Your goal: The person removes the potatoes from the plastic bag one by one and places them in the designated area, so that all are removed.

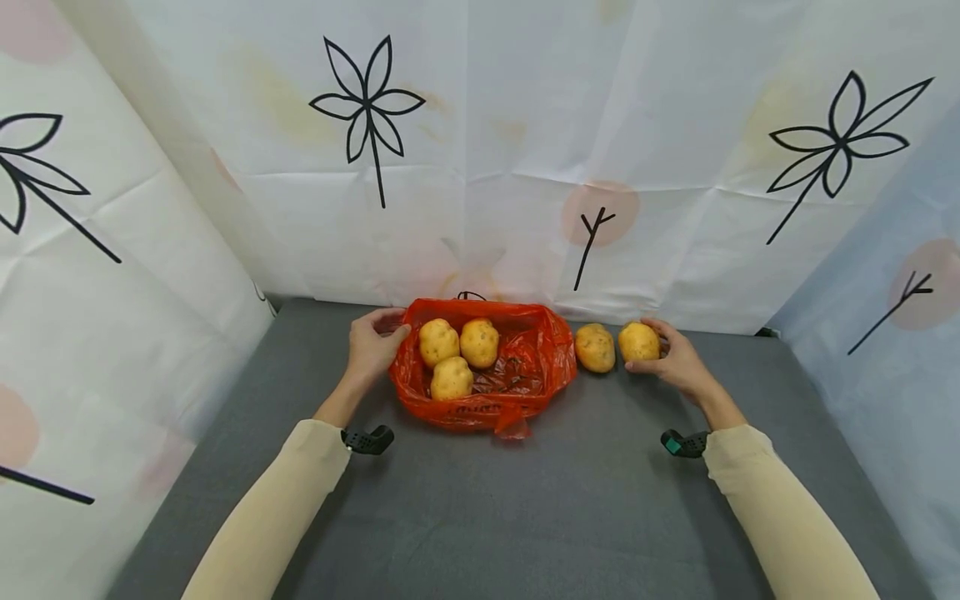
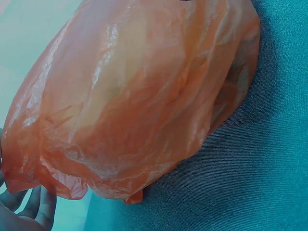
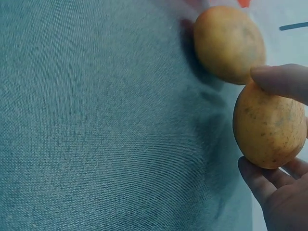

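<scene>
A red plastic bag (image 1: 486, 408) lies with its mouth open on the grey table, three potatoes (image 1: 452, 379) inside its left half. At the bag's left edge my left hand (image 1: 371, 346) holds the plastic; in the left wrist view its fingers (image 2: 45, 207) show by a crumpled corner of the bag (image 2: 120, 110). My right hand (image 1: 681, 367) grips a potato (image 1: 639, 342) to the right of the bag, thumb on one side and fingers on the other. Between that potato and the bag rests another potato (image 1: 596, 348), close beside the bag's right edge.
White cloth (image 1: 510, 125) printed with line-drawn flowers hangs behind the table and along both sides. The grey tabletop (image 1: 517, 517) stretches from the bag toward me. A dark band with a small device (image 1: 367, 440) sits on each wrist.
</scene>
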`<state>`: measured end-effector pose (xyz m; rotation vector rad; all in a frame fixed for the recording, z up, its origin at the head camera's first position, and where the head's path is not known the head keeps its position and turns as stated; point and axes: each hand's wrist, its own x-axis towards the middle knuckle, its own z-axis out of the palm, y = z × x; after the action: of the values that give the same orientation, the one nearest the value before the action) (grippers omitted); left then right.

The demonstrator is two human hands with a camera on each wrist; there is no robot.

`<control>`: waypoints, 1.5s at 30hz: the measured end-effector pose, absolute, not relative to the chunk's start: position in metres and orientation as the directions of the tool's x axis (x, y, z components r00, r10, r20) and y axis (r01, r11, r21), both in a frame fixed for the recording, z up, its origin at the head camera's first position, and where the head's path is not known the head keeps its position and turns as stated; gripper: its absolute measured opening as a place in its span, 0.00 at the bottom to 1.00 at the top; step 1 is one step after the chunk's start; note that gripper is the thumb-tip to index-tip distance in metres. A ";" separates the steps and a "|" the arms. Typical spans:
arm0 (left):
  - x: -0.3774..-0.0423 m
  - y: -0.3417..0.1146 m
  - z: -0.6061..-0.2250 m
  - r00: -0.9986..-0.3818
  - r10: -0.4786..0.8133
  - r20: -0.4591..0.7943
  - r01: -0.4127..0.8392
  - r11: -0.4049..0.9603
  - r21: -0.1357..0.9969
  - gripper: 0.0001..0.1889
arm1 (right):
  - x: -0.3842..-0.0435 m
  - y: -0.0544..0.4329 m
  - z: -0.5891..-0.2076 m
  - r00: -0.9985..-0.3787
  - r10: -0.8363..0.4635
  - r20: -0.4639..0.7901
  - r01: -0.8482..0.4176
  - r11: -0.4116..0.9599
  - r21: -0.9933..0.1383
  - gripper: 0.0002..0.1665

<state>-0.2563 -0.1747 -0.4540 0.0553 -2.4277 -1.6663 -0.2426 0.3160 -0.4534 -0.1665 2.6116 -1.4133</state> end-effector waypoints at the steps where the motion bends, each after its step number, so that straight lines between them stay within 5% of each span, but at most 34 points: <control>1: -0.256 -0.175 -0.454 -0.980 -0.140 0.141 0.081 0.364 0.928 0.15 | -0.244 0.316 -0.454 -0.979 -0.181 -0.094 -0.023 0.553 -0.833 0.56; 45: -0.257 -0.173 -0.455 -0.978 -0.150 0.146 0.081 0.373 0.924 0.15 | -0.252 0.305 -0.462 -0.981 -0.155 -0.120 -0.012 0.659 -0.752 0.60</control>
<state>-0.2570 -0.1735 -0.4555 0.0621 -2.4260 -1.6504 -0.2525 0.3048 -0.4619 -0.1371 2.7004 -1.2222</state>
